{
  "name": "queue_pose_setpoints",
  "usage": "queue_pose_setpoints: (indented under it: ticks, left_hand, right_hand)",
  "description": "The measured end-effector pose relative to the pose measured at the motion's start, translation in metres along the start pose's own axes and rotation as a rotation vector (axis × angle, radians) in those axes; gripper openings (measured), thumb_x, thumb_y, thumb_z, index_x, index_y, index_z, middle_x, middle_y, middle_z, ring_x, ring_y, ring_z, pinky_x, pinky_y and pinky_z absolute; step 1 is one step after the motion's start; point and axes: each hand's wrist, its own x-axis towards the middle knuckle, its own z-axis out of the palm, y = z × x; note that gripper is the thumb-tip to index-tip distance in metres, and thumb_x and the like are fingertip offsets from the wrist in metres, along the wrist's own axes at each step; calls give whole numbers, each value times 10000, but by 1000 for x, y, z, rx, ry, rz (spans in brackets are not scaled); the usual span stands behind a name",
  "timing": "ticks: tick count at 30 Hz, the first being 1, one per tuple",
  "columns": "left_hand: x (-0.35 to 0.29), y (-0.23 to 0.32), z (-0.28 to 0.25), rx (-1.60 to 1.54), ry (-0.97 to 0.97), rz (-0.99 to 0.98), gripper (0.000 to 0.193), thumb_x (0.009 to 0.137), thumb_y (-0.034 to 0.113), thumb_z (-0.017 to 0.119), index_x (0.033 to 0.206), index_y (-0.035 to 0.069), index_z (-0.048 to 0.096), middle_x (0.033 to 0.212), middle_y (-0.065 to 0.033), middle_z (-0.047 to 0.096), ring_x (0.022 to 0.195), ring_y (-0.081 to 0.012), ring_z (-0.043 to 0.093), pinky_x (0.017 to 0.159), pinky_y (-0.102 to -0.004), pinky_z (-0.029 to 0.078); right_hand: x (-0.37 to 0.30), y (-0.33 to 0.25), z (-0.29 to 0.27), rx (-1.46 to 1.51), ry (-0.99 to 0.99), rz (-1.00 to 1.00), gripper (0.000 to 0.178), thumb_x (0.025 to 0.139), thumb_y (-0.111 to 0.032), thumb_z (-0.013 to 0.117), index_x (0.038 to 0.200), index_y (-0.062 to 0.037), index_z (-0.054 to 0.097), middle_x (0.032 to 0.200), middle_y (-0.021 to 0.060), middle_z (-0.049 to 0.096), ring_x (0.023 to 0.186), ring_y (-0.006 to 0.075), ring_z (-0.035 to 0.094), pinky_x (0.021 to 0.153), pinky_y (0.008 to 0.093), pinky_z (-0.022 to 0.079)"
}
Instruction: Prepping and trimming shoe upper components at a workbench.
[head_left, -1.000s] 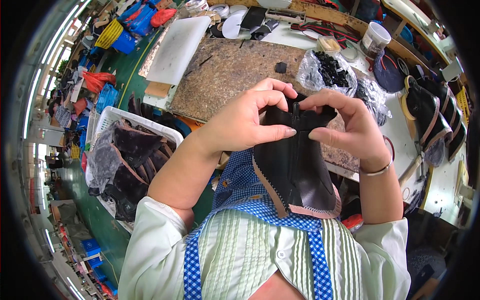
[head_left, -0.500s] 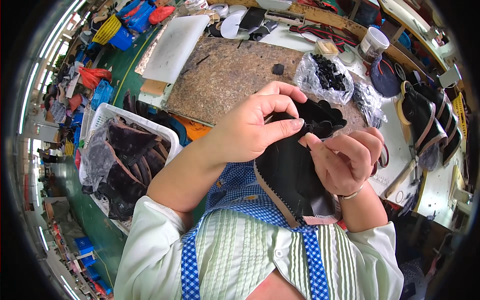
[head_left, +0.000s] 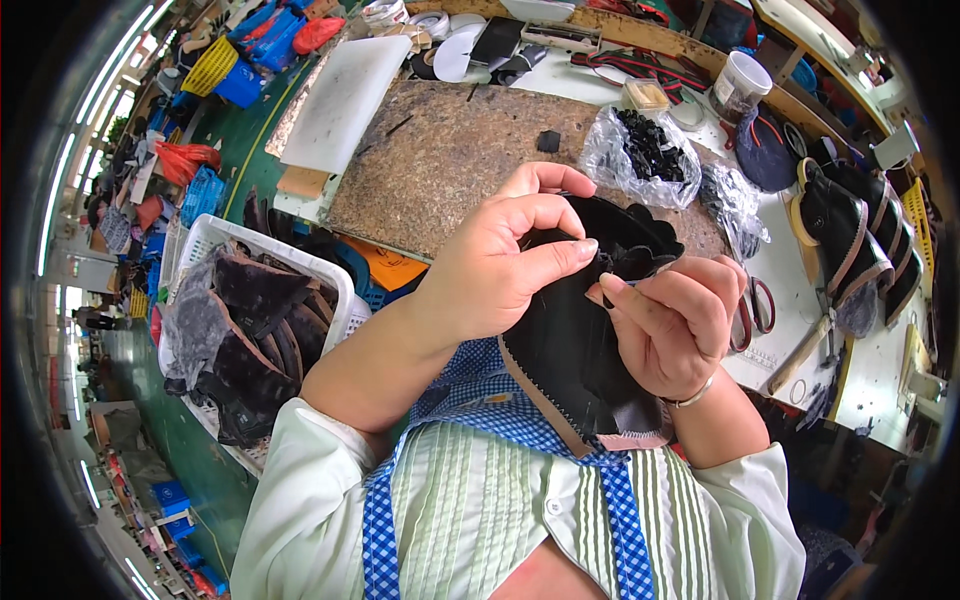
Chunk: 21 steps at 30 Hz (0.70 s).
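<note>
A black leather boot upper [head_left: 555, 345] with a stitched tan edge hangs in front of my chest, its scalloped collar [head_left: 645, 235] turned away from me. My left hand [head_left: 500, 255] is closed, thumb and fingers pinching the upper near the collar. Just to the right, my right hand [head_left: 675, 325] has its fingers curled, thumb and forefinger pressed together close to the same spot. Whatever lies between those right fingertips is too small to make out. The upper's lower end rests near my blue checked apron [head_left: 470, 375].
A stone slab [head_left: 440, 150] lies on the bench beyond my hands. Around it are a bag of small black parts [head_left: 650, 150], scissors [head_left: 762, 305], a hammer [head_left: 800, 355], a white tub [head_left: 740, 85] and finished black uppers [head_left: 850, 235]. At left stands a white basket [head_left: 345, 290] of dark pieces.
Both hands and the upper have shifted slightly left in the view. My right fingertips sit a little lower, and more of the scissors shows beside my right hand.
</note>
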Motion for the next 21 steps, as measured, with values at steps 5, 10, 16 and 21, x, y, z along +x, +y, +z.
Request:
queue_pose_setpoints:
  ticks: [5, 10, 16, 21]
  left_hand:
    - [1, -2, 2, -120, 28, -52, 36, 836, 58, 629, 810, 34, 634, 1264, -149, 484, 1145, -179, 437, 932, -296, 332]
    - [3, -3, 4, -176, 38, -70, 25, 827, 23, 616, 816, 22, 638, 1282, -156, 467, 1167, -193, 436, 950, -293, 331]
    - [6, -5, 7, -218, 68, -63, 26, 814, 6, 621, 824, 15, 644, 1268, -157, 469, 1205, -215, 430, 977, -304, 325]
    - [9, -8, 4, -231, 26, -82, 28, 805, -1, 627, 826, 8, 643, 1249, -151, 473, 1238, -241, 423, 1024, -330, 312]
  right_hand:
    - [-3, -1, 3, 18, 3, 37, 277, 569, -164, 835, 824, -149, 728, 878, -48, 549, 771, 159, 530, 708, 340, 339]
    - [-4, -1, 3, 32, 13, 72, 278, 570, -163, 831, 830, -155, 732, 872, -47, 550, 765, 162, 534, 713, 338, 346]
    - [3, -2, 3, 343, 11, 322, 243, 595, -15, 769, 830, -45, 718, 840, 52, 534, 730, 220, 522, 639, 301, 427]
    - [1, 1, 2, 300, 0, 222, 250, 589, -16, 769, 833, -30, 717, 846, 51, 531, 743, 227, 533, 632, 319, 448]
